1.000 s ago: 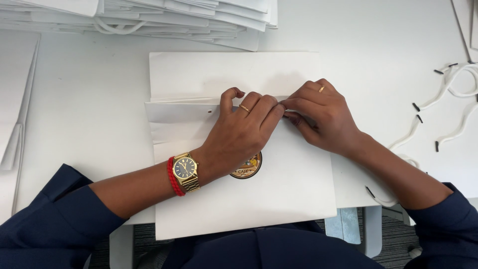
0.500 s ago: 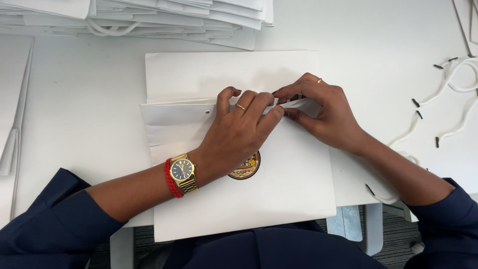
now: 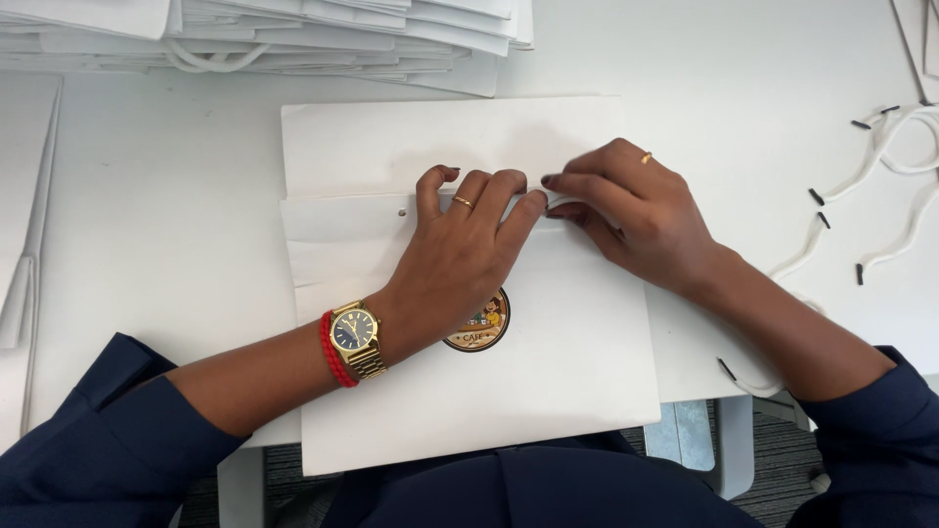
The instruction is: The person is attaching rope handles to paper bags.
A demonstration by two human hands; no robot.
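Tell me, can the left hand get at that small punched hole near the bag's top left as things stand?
Probably yes. The hole lies bare on the white paper bag, just beside the left hand, which presses flat on the bag, with nothing between them.

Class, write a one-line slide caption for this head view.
Left hand and right hand press the folded top edge of a flat white paper bag on a white table.

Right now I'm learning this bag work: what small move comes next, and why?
Probably feed the white cord end in the right hand down through the folded top edge of the paper bag, since the left hand presses the fold flat beside it.
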